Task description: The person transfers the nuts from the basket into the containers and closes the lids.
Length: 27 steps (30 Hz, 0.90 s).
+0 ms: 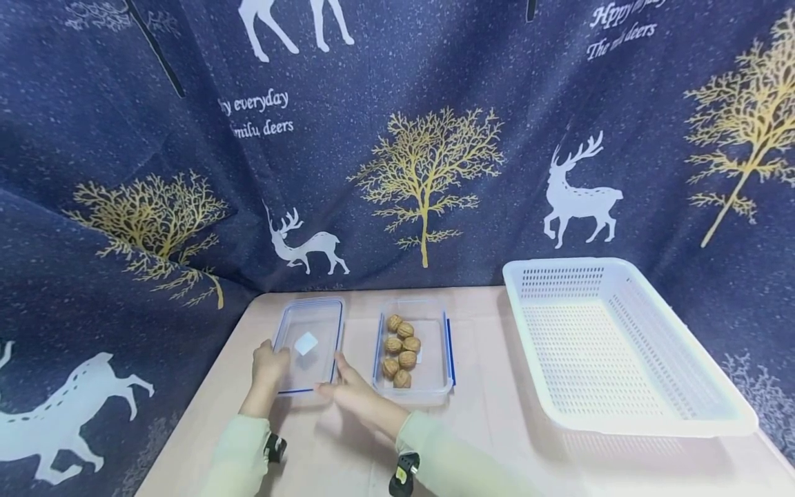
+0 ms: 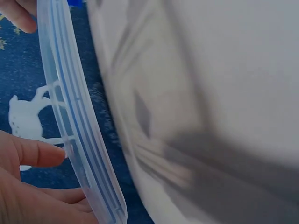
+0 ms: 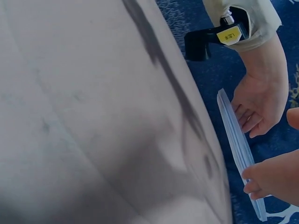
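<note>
Both hands hold the clear lid [image 1: 308, 345] by its near end, just left of the open container [image 1: 413, 352] of walnuts [image 1: 401, 348]. The left hand [image 1: 268, 364] curls at its left corner and the right hand [image 1: 354, 392] pinches its right corner, likely to steady it. The lid is transparent, blue-trimmed and carries a white sticker.

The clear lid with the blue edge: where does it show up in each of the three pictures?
Head: the lid lies lower left of centre, between both hands.
Left wrist: edge-on along the left side.
Right wrist: a thin strip at lower right.
Shared landmark: the left hand touching its edge.
</note>
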Each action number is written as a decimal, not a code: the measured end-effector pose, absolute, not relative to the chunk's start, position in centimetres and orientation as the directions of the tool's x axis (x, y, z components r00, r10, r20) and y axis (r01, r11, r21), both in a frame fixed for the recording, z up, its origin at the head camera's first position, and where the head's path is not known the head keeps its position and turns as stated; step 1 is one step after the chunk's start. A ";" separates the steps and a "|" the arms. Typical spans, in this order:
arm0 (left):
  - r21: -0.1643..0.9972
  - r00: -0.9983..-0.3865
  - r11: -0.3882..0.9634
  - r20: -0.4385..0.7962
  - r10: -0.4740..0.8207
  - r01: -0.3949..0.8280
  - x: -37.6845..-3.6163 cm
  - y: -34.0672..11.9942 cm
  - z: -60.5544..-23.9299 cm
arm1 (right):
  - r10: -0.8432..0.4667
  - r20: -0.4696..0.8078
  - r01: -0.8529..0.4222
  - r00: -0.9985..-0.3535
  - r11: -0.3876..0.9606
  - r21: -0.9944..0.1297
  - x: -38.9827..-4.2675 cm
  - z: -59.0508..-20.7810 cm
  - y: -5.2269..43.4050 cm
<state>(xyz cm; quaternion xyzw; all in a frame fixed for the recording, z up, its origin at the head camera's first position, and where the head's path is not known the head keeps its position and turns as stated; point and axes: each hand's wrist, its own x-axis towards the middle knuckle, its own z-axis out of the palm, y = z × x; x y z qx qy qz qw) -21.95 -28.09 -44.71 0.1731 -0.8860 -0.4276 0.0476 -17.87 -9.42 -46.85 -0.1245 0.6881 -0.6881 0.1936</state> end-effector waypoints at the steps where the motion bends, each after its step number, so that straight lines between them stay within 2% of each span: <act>1: 0.786 -0.935 0.561 -0.061 -0.349 -0.261 -21.9 -27.9 -44.4 | -0.433 -0.089 0.089 -0.897 0.021 -0.996 -17.9 -46.6 -9.3; 9: 0.851 -0.942 0.478 -0.056 -0.331 -0.218 -21.9 -26.6 -42.2 | -0.427 -0.055 0.072 -0.903 -0.025 -0.997 -18.3 -44.7 -7.8; 17: 0.911 -0.948 0.360 -0.086 -0.308 -0.200 -22.1 -24.9 -41.0 | -0.367 -0.051 0.036 -0.929 0.047 -0.998 -18.8 -43.4 -5.7; 27: 0.951 -0.963 0.262 -0.095 -0.253 -0.163 -22.4 -22.8 -40.5 | -0.285 0.011 -0.008 -0.958 -0.013 -1.000 -19.5 -42.7 -3.7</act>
